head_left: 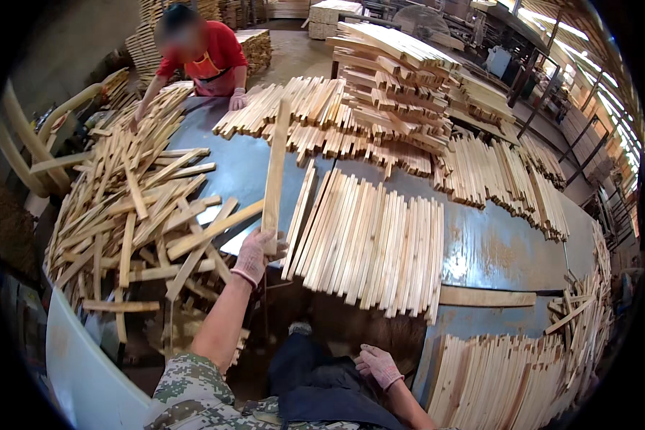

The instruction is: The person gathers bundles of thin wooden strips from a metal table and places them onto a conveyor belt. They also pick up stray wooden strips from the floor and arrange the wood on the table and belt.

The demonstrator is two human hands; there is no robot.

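My left hand (256,255), in a pale pink glove, grips the near end of a long flat wooden slat (274,170) that stands almost upright over the blue-grey table (494,251). Just right of it lies a neat row of slats (369,244) set side by side. My right hand (378,365), also gloved, rests low by my dark trousers with its fingers loosely spread and nothing in it.
A jumbled heap of slats (132,208) covers the table's left side. Stacked slats (394,79) rise at the back, more rows (509,179) at right and another bundle (509,380) near my right. A person in a red shirt (204,57) works across the table.
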